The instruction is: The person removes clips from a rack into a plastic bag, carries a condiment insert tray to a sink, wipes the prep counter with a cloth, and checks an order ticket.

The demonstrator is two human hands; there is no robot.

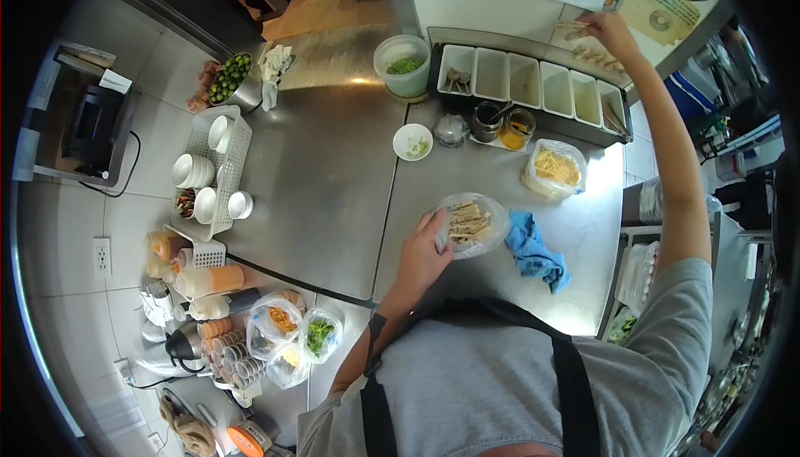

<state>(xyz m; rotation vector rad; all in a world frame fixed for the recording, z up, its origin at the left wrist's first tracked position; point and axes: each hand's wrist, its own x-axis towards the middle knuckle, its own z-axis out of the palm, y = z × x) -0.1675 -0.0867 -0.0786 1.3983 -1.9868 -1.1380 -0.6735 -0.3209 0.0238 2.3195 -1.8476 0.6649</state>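
My left hand is closed on the side of a clear plastic bag. Inside it lie thin pale strips with dark marks; I cannot make out their exact kind. Stretched out to the far right, my right hand is at the wall above the row of white bins. Its fingers are pinched around a small pale piece that is too small to name. Similar pale pieces stand along the ledge below that hand. A blue cloth lies crumpled right of the bag.
A bag of yellow shreds, a white bowl, two jars and a tub of chopped greens stand on the steel counter. At left are a basket of bowls, sauce bottles and bagged ingredients.
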